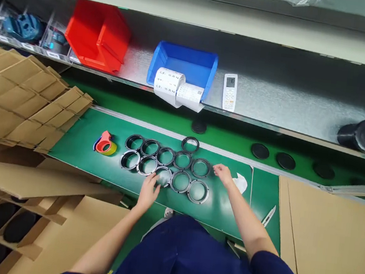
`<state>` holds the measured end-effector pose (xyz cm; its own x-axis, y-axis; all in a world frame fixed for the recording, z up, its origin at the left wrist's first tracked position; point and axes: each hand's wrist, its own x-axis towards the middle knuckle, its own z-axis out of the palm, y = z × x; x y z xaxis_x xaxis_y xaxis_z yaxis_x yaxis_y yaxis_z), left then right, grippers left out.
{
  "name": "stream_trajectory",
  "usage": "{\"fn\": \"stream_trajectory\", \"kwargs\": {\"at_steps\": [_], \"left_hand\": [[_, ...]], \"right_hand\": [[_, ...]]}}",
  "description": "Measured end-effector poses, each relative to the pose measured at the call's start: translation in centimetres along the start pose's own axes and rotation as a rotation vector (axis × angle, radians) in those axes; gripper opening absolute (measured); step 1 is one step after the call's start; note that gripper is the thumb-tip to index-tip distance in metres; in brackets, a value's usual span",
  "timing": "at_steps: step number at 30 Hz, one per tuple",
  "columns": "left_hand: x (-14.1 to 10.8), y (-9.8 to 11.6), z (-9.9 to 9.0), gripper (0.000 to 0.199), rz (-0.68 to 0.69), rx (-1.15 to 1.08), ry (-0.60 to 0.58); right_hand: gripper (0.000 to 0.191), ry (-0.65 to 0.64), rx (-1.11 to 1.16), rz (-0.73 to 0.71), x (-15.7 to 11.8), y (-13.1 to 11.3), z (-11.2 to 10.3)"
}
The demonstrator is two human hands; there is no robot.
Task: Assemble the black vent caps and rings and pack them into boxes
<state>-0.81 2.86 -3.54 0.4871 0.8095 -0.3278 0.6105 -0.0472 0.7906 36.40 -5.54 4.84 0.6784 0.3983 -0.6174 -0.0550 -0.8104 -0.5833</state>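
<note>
Several black rings [180, 182] lie in two rows on the green table [220, 207], with one more ring [190, 144] behind them. My left hand [148, 190] is at the front row, its thumb and fingers apart at the near edge of a ring [164, 177]; it holds nothing that I can see. Just right of the back row's last ring [200, 168], my right hand [222, 173] hovers with its fingertips pressed together. Whatever may be between those fingertips is too small to make out. A crumpled white paper [240, 183] lies right of that hand.
A tape dispenser [105, 146] stands left of the rings. A utility knife [269, 216] and cardboard sheets [329, 237] are on the right. Cardboard dividers [19, 96] and an open box [31, 249] fill the left. The shelf holds a red bin [97, 35], blue bin [187, 65] and remote [229, 92].
</note>
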Motion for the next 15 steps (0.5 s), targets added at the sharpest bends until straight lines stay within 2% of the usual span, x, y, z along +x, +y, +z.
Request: {"fn": "stream_trajectory", "kwargs": {"at_steps": [4, 7, 9, 12, 15], "left_hand": [[-4.7, 0.5, 0.4, 0.04, -0.071, -0.153, 0.012], [-7.4, -0.2, -0.3, 0.041, -0.265, -0.226, 0.061], [-8.6, -1.2, -0.9, 0.04, -0.4, -0.275, 0.093], [-8.8, -2.6, -1.5, 0.035, -0.512, -0.341, 0.131], [-6.4, -2.8, -1.9, 0.037, -0.525, -0.39, 0.123]], "right_hand": [[0.012, -0.039, 0.087, 0.122, 8.7, -6.6, 3.2], [0.017, -0.018, 0.147, 0.204, 13.8, -10.7, 6.6], [0.022, 0.029, 0.183, 0.251, 16.4, -12.5, 8.9], [0.025, 0.084, 0.231, 0.3, 19.1, -14.1, 12.2], [0.022, 0.102, 0.279, 0.289, 20.4, -15.0, 14.0]]}}
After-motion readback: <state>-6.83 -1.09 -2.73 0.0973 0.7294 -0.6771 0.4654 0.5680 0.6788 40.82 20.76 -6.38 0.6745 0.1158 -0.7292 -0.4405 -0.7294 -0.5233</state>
